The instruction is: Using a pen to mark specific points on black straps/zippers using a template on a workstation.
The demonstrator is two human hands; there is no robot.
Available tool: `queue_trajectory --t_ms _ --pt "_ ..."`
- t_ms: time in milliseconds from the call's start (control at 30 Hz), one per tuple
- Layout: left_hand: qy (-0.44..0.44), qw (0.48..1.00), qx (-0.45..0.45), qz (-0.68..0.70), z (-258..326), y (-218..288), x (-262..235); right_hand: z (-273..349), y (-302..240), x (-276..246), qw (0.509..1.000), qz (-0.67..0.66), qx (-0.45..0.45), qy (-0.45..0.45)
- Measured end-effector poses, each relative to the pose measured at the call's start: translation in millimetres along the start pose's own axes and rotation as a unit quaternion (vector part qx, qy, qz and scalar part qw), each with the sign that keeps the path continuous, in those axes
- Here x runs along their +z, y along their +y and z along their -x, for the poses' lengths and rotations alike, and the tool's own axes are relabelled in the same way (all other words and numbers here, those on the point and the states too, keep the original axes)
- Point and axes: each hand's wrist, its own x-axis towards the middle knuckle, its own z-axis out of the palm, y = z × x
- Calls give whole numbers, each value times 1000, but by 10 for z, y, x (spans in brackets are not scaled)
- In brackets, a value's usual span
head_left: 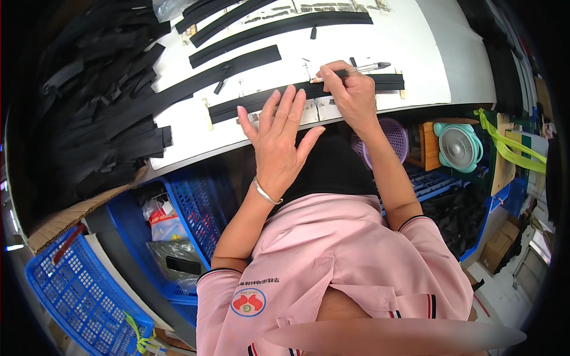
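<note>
A long black strip (231, 107) with a seam along its middle, which looks like zipper tape, lies across the white tabletop (415, 35) near its front edge. My left hand (278, 133) rests on it, fingers stretched out and spread, holding nothing. Closed around a pen (367, 68), my right hand (356, 98) is over the same strip, to the right of my left hand. The pen's point end is close to the strip's upper edge; my fingers partly hide its barrel. Small pale pieces of tape (207, 113) sit by the strip's left end.
More black strips (279, 37) lie farther back, two with small dangling black tabs (313, 32). A large pile of black strips (101, 101) covers the left. Below the table are blue crates (196, 207), a purple basket (389, 142) and a turquoise fan (458, 147).
</note>
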Motion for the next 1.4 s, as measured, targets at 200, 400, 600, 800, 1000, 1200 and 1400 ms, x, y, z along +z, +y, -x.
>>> queue_trajectory --t_ms 200,400,600,800,1000,1200,1400 --pt "-1 1000 -14 -18 -84 37 48 -2 34 11 1000 -1 -21 -7" --pt "-10 999 -28 -14 -69 36 62 20 75 -35 997 -38 -57 -24" --pt "-5 1000 -15 -27 -67 20 84 17 154 -9 996 -24 -82 -25" --pt "-9 999 -4 -47 -69 12 91 78 91 -203 993 -88 -35 -72" --pt "0 999 -2 -48 -57 9 118 -4 116 -850 988 -124 12 87" --pt "4 998 -26 -53 -114 105 83 -61 420 -919 997 -47 -12 60" --pt "24 995 37 86 -511 476 350 -53 502 -886 996 -48 -14 76"
